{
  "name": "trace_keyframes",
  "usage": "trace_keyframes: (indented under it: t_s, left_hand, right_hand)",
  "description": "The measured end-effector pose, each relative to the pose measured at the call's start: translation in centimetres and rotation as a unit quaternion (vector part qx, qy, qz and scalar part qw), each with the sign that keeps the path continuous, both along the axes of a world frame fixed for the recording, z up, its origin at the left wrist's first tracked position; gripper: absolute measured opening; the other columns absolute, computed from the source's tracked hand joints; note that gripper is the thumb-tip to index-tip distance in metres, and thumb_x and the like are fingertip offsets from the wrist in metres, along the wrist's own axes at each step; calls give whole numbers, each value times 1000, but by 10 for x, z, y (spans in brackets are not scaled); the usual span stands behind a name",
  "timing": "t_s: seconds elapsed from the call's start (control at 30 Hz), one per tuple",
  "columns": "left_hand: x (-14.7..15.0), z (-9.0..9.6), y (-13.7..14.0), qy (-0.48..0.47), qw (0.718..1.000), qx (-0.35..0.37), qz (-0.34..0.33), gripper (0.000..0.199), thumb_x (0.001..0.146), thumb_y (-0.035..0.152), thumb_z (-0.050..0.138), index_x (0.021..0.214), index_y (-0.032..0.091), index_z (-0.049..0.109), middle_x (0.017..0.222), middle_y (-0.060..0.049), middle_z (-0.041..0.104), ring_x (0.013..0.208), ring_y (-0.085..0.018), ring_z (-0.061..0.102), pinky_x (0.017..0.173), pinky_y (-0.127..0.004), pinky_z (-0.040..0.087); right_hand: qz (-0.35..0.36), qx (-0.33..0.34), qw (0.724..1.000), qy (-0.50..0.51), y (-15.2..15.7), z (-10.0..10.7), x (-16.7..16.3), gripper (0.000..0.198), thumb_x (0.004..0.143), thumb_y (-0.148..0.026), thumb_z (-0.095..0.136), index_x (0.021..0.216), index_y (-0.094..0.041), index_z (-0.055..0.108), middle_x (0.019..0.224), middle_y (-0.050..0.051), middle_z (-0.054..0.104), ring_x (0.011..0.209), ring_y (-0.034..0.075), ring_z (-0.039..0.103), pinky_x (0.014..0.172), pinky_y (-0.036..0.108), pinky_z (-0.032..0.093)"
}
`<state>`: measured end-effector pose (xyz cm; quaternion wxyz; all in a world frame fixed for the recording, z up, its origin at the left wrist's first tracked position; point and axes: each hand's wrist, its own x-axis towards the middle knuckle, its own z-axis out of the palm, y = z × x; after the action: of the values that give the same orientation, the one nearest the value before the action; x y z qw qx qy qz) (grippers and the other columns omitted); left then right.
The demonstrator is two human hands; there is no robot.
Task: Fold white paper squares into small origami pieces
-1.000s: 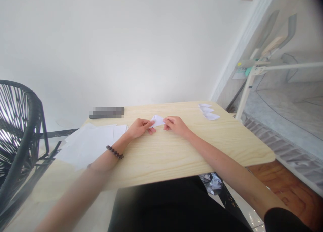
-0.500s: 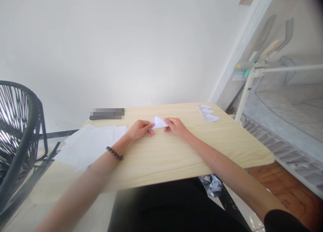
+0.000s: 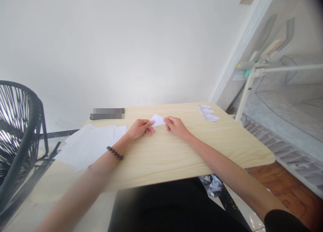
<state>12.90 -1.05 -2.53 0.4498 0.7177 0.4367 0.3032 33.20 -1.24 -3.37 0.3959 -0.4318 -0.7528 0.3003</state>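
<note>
A small piece of folded white paper (image 3: 157,120) is held just above the wooden table (image 3: 161,158), between my two hands. My left hand (image 3: 140,128), with a dark bead bracelet at the wrist, pinches its left end between thumb and fingers. On the other side my right hand (image 3: 175,126) grips the right corner, fingers curled. Several folded white paper pieces (image 3: 211,117) lie in an overlapping row at the table's far right. Loose sheets of white paper (image 3: 94,146) are spread at the left, partly behind my left forearm.
At the back left of the table lies a dark flat object (image 3: 107,114), blurred out on top. A black woven chair (image 3: 32,101) stands left of the table. A white metal frame (image 3: 244,97) rises at the right, and the wall (image 3: 151,50) borders the far edge.
The folded paper has turned slightly between my hands. My right hand has shifted its hold a little, its fingers now more curled at the right corner. The other papers stay where they were.
</note>
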Motion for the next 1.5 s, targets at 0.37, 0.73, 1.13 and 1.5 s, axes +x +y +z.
trace_keyframes:
  t_s: [0.37, 0.73, 1.13, 1.5]
  left_hand:
    - [-1, 2, -3, 12, 1000, -8, -28, 39, 76, 47, 46, 88, 12, 59, 85, -10, 66, 57, -12, 59, 46, -20, 36]
    - [0, 10, -10, 43, 998, 35, -34, 41, 75, 50, 44, 73, 14, 64, 71, -6, 67, 62, -14, 59, 52, -21, 40]
    - [0, 5, -9, 58, 997, 52, -18, 42, 75, 49, 43, 68, 14, 66, 61, -2, 65, 58, -13, 58, 59, -21, 43]
    - [4, 7, -10, 8, 998, 51, -22, 39, 75, 49, 46, 83, 13, 59, 64, -3, 64, 51, -11, 56, 52, -21, 41]
  right_hand:
    - [-33, 55, 997, -53, 3, 1, 2, 36, 83, -36, 34, 57, -17, 49, 51, -2, 53, 46, 7, 45, 53, 19, 34]
    - [24, 34, 998, -54, -6, 6, -1, 33, 82, -37, 36, 60, -17, 49, 50, -3, 50, 44, 7, 41, 49, 19, 33]
    - [6, 83, 991, -102, -4, 2, -7, 35, 83, -31, 37, 53, -17, 47, 47, -3, 51, 44, 7, 43, 52, 20, 32]
    - [37, 62, 994, -83, -5, 4, -5, 35, 83, -35, 36, 56, -16, 46, 48, -4, 47, 43, 5, 39, 49, 18, 31]
